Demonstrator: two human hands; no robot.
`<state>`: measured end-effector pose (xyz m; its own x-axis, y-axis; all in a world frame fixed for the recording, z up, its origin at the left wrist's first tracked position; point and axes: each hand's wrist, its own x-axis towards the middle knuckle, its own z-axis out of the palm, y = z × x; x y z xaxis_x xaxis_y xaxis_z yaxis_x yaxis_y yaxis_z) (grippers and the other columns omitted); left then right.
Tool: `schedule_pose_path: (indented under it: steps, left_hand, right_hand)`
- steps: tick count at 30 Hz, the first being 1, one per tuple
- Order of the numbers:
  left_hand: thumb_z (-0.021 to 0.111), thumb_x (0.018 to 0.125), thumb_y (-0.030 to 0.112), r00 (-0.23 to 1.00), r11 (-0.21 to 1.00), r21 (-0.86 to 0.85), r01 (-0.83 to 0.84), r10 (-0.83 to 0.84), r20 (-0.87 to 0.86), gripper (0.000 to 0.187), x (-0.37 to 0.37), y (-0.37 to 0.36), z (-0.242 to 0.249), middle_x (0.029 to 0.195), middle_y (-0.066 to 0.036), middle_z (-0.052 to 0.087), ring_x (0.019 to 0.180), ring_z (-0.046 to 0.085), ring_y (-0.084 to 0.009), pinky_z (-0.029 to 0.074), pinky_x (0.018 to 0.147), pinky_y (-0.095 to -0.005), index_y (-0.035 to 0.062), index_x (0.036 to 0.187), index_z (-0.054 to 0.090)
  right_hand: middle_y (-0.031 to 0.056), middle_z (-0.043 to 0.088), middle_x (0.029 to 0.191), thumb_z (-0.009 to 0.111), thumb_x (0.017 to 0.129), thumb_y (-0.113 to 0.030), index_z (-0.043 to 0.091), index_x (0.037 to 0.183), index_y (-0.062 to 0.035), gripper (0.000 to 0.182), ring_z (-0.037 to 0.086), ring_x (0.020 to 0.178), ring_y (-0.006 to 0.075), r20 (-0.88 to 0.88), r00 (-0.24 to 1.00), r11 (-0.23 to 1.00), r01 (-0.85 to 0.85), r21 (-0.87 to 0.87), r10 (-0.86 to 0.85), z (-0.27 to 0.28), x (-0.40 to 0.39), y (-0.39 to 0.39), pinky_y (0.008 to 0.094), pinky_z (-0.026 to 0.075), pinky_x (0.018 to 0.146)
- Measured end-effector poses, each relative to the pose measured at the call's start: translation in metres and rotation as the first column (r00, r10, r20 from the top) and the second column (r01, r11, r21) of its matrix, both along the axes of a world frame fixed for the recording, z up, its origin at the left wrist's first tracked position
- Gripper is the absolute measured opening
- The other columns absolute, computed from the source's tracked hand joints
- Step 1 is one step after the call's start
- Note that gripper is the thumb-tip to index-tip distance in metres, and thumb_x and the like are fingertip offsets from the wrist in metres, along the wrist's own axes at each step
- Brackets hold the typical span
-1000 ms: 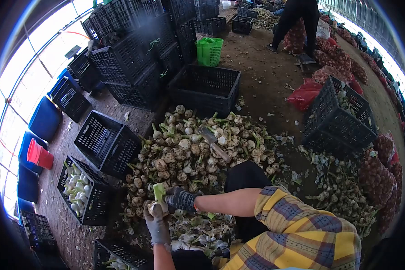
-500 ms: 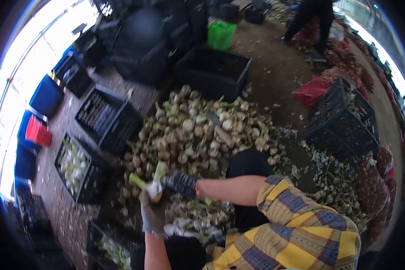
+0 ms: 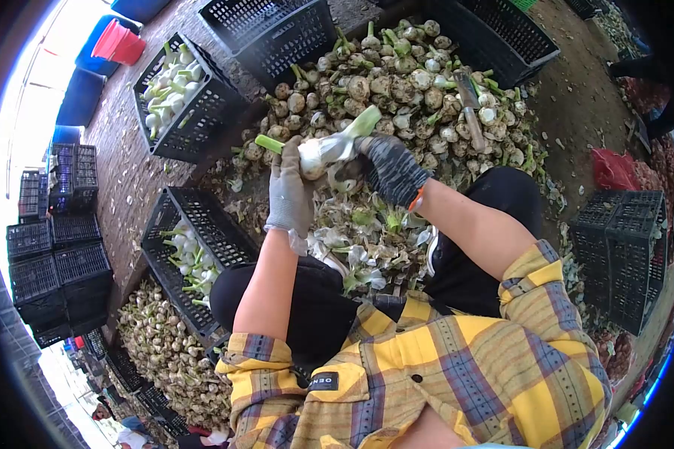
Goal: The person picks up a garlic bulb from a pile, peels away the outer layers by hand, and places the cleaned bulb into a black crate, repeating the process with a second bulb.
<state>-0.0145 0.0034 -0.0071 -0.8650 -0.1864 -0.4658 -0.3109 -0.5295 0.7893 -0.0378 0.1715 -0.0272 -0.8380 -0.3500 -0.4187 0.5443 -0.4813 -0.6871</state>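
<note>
My left hand [image 3: 288, 187], in a light grey glove, is closed round a white garlic bulb [image 3: 316, 156] whose cut green stem pokes out to the left. My right hand [image 3: 393, 170], in a dark mottled glove, has its fingers closed on the outer skin [image 3: 344, 146] of that garlic. The skin stretches from the bulb toward these fingers, with a pale green leaf piece [image 3: 365, 120] sticking up beside them. Beyond both hands spreads a heap of soil-stained garlic [image 3: 382, 86]. A knife with a wooden handle [image 3: 473, 129] lies on the heap.
Torn skins [image 3: 367, 232] litter the ground between my shoes. To the left stand a black crate [image 3: 191, 138] of white garlic and another crate [image 3: 236, 228] partly filled with it. More black crates [image 3: 494, 45] edge the heap. A red bucket [image 3: 118, 43] is farther off.
My view has tilted down and shifted. The garlic now lies more sideways in my left hand, and its skin is drawn out toward my right hand.
</note>
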Motion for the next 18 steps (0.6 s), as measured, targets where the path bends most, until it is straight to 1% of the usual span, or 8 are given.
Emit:
schedule_pose_path:
  steps: [2,6,9,13,14,16,17,18]
  left_hand:
    - [0.047,0.094,0.032,0.999,1.0,0.011,-0.029,0.03,-0.027,0.029,-0.003,-0.006,0.001,0.11,-0.004,0.058,0.097,0.057,-0.0173,0.049,0.076,-0.0366,0.0132,0.116,0.053]
    - [0.045,0.095,0.032,0.995,0.996,0.07,-0.053,0.059,-0.077,0.029,-0.002,-0.013,0.009,0.111,-0.004,0.059,0.099,0.057,-0.0181,0.048,0.078,-0.037,0.0131,0.115,0.054]
    - [0.045,0.094,0.031,0.992,0.99,0.14,-0.028,0.045,-0.119,0.028,0.0,-0.016,0.004,0.112,-0.005,0.06,0.099,0.057,-0.0196,0.048,0.078,-0.0391,0.0126,0.114,0.054]
    - [0.043,0.094,0.03,0.989,0.955,0.28,-0.099,0.124,-0.074,0.029,-0.005,-0.017,0.005,0.108,-0.007,0.061,0.096,0.059,-0.0218,0.049,0.076,-0.0392,0.0097,0.112,0.054]
    - [0.043,0.094,0.03,0.986,0.929,0.349,-0.125,0.154,-0.057,0.029,-0.009,-0.025,0.001,0.106,-0.007,0.061,0.093,0.06,-0.0217,0.051,0.074,-0.0391,0.0094,0.113,0.054]
    - [0.042,0.095,0.03,0.981,0.912,0.375,-0.166,0.193,-0.034,0.029,-0.009,-0.034,0.004,0.1,-0.008,0.061,0.089,0.061,-0.0222,0.053,0.072,-0.0396,0.0088,0.109,0.055]
    - [0.043,0.094,0.03,0.982,0.913,0.375,-0.159,0.186,-0.034,0.028,-0.009,-0.035,0.005,0.1,-0.008,0.062,0.088,0.061,-0.0229,0.053,0.072,-0.041,0.0085,0.107,0.056]
    - [0.044,0.093,0.03,0.983,0.914,0.376,-0.153,0.178,-0.035,0.028,-0.007,-0.032,0.011,0.099,-0.008,0.062,0.087,0.062,-0.0237,0.053,0.073,-0.0423,0.0083,0.105,0.057]
  right_hand:
    - [0.0058,0.062,0.079,0.05,0.087,-0.015,0.06,0.099,-0.0029,0.019,0.06,0.062,0.0149,0.067,0.997,0.99,0.053,-0.133,-0.045,-0.002,-0.003,0.004,0.0276,0.051,0.057]
    - [0.0064,0.062,0.078,0.048,0.088,-0.017,0.059,0.096,-0.0038,0.019,0.061,0.062,0.0156,0.075,0.985,0.987,0.158,0.014,-0.158,0.008,0.003,0.003,0.0286,0.051,0.057]
    - [0.0073,0.062,0.082,0.048,0.088,-0.014,0.057,0.101,-0.0008,0.02,0.06,0.07,0.0174,0.118,0.976,0.983,0.185,-0.008,-0.183,0.011,0.007,0.003,0.0314,0.053,0.064]
    - [0.0069,0.061,0.073,0.049,0.087,-0.013,0.057,0.099,-0.0008,0.019,0.06,0.062,0.0186,0.202,0.95,0.969,0.245,-0.003,-0.24,0.017,0.004,-0.001,0.0334,0.054,0.061]
    - [0.009,0.062,0.072,0.052,0.086,-0.016,0.056,0.1,0.0,0.022,0.06,0.061,0.0184,0.266,0.907,0.924,0.365,-0.114,-0.325,0.001,-0.002,0.001,0.0326,0.054,0.061]
    - [0.0104,0.063,0.077,0.051,0.087,-0.021,0.06,0.096,-0.0019,0.023,0.063,0.064,0.0181,0.024,0.999,0.977,0.016,0.211,-0.021,0.007,-0.007,0.01,0.0312,0.055,0.058]
    - [0.011,0.064,0.079,0.051,0.088,-0.023,0.061,0.094,-0.0028,0.024,0.064,0.066,0.0179,-0.062,0.984,0.911,-0.128,0.392,0.165,0.01,-0.012,0.015,0.0305,0.055,0.057]
    - [0.0124,0.064,0.082,0.051,0.088,-0.029,0.062,0.097,-0.0049,0.027,0.063,0.068,0.0231,-0.301,0.832,0.74,-0.181,0.648,0.467,-0.009,-0.011,0.012,0.0342,0.054,0.062]
